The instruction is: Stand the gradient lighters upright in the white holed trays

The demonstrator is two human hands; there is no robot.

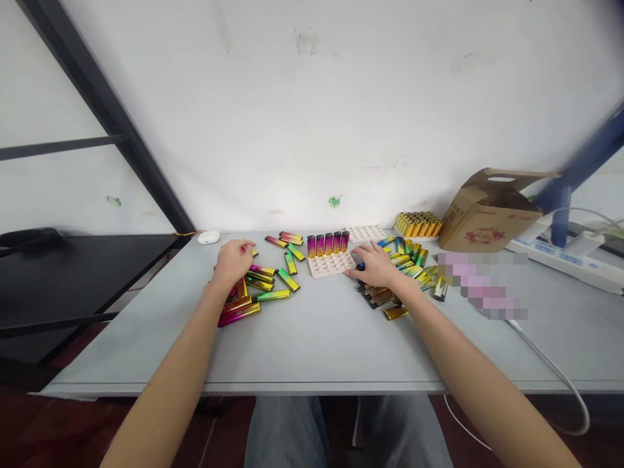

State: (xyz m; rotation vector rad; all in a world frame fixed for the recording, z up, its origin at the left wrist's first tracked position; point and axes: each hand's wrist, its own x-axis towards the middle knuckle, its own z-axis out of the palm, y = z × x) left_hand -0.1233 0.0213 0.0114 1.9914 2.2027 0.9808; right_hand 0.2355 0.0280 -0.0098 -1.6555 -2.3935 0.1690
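A white tray [333, 264] with rows of slots stands in the middle of the table. Along its back edge, several shiny magenta-to-gold flat tubes [328, 244] with black tops stand upright. My left hand [234, 262] is over the left pile of loose metallic tubes [260, 276], fingers curled together; whatever they pinch is hidden. My right hand [375, 265] rests at the tray's right side, thumb by its edge and fingers stretched out over the right pile of gold, green and blue tubes [413, 268]. Part of that pile is hidden under this hand and forearm.
Behind, a second white tray [365, 234] lies by the wall, beside a block of upright yellow tubes [418, 225]. An open cardboard box [487, 218] and a power strip [570, 260] are at right. A white case [209, 237] sits back left. A cable [550, 357] hangs over the front edge.
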